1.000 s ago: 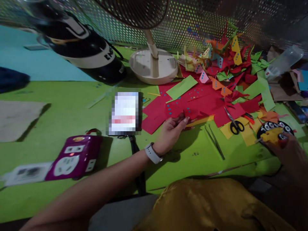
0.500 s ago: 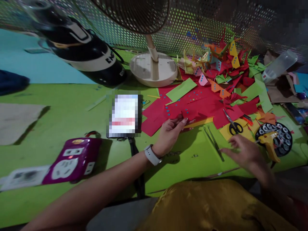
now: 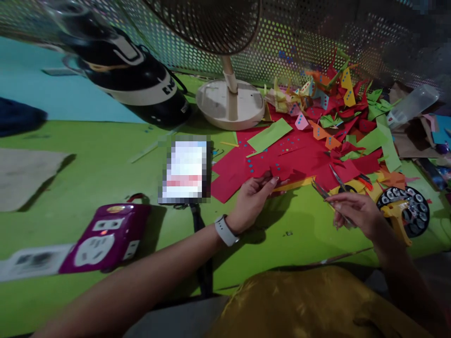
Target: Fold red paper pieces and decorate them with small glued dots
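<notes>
My left hand [image 3: 252, 202], with a pale watch band on the wrist, is closed in a pinch at the near edge of the red paper sheets [image 3: 229, 171]. A small folded piece of red paper seems to be between its fingertips, hard to tell from the red behind. My right hand [image 3: 359, 213] grips metal tweezers [image 3: 320, 190], their tips pointing up and left. Just beyond that hand lie scissors [image 3: 337, 176], partly hidden by it, on yellow paper. Small blue paper dots [image 3: 250, 165] are scattered over the red sheets near my left hand.
A heap of folded coloured paper shapes [image 3: 329, 101] lies at the back right. A yellow glue gun [image 3: 396, 213] rests by a round black tray [image 3: 421, 211]. A fan [image 3: 230, 105], a black bottle [image 3: 148, 89], a phone [image 3: 185, 171] and a purple socket box [image 3: 105, 234] stand around.
My right hand has picked up the tweezers from the green table and raised them toward the scissors. My left hand keeps its pinch; the whole view has shifted slightly.
</notes>
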Demonstrator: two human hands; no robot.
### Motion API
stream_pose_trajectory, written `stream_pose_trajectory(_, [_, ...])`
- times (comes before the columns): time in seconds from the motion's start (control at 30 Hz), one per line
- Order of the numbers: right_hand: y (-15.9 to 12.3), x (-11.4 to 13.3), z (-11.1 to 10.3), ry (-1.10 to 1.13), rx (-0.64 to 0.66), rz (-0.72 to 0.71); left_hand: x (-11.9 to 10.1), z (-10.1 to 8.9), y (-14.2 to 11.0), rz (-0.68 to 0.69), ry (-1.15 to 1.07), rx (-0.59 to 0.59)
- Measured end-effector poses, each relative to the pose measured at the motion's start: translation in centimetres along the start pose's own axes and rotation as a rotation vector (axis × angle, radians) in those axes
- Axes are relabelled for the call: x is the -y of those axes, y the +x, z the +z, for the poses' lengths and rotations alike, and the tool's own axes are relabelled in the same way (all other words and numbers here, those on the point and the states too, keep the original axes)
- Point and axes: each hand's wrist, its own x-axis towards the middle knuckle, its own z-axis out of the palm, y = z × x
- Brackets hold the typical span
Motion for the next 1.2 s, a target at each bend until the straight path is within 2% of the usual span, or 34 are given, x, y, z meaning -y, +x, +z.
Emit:
stream_pose_trajectory(0.1, [0.3, 1.2, -0.5, 0.273, 0.018, -0.096, 0.0, 0.0, 0.0, 0.001, -0.018, 0.023])
stream_pose_trajectory(0.17, [0.6, 1.8, -0.3, 0.316, 0.011, -0.179, 0.0, 0.0, 0.0, 0.000, -0.043, 0.037])
stream_pose_trajectory(0.37, [1.8, 1.6, 2.8, 0.113, -0.200, -0.305, -0.4, 0.1, -0.1, -0.007, -0.027, 0.040])
stream_pose_trajectory(0.47, [2.5, 1.1, 3.6, -0.205, -0.219, -0.467, -0.7, 0.2, -0.2, 0.004, 0.056, 0.015])
stream_pose_trajectory(0.57, [3.1, 0.8, 3.0, -0.477, -0.210, -0.613, -1.0, 0.2, -0.2, 0.038, 0.117, 0.007])
stream_pose_trajectory(0.67, [3.4, 1.2, 2.0, -0.498, -0.099, -0.603, -1.1, 0.2, -0.2, 0.038, 0.137, -0.007])
stream_pose_trajectory(0.7, [3.5, 1.6, 1.7, -0.479, -0.097, -0.593, -1.0, 0.2, -0.2, 0.026, 0.143, -0.008])
stream_pose_trajectory(0.8, [4.4, 3.3, 1.2, -0.359, -0.237, -0.580, -0.9, 0.2, -0.2, 0.004, 0.124, -0.007])
stream_pose_trajectory(0.93, [8.1, 5.8, 1.2, -0.165, -0.454, -0.650, -0.5, 0.1, -0.2, 0.006, 0.049, -0.016])
stream_pose_trajectory(1.0, [10.9, 6.2, 1.3, -0.117, -0.486, -0.674, -0.4, 0.1, -0.2, 0.003, 0.079, -0.034])
stream_pose_trajectory(1.1, [15.0, 5.5, 1.4, -0.095, -0.454, -0.649, -0.4, 0.1, -0.3, 0.005, 0.103, -0.022])
stream_pose_trajectory(1.2, [17.7, 3.9, 1.2, -0.126, -0.532, -0.631, -0.6, 0.2, -0.3, -0.005, 0.066, 0.009])
